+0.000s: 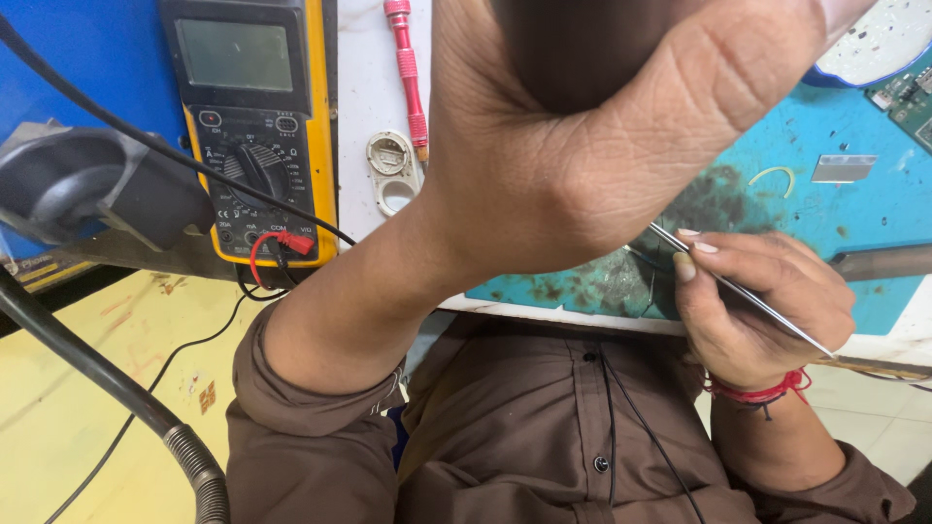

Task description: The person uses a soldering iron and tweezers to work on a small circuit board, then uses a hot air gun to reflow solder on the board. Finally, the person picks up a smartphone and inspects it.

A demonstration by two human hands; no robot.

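My left hand (582, 146) is raised close to the camera, fingers curled around a dark rounded object (582, 44) that fills the top middle of the view. My right hand (757, 306) rests at the bench's near edge and pinches thin metal tweezers (738, 286) between thumb and fingers. The tweezers' tip points up-left toward the stained blue work mat (854, 209); the tip itself is hidden behind my left hand.
A yellow multimeter (252, 126) with red and black leads stands at the left. Next to it lie a red screwdriver (408, 73) and a small metal part (393, 170). A circuit board (908, 97) sits top right. A black flexible hose (146, 412) crosses bottom left.
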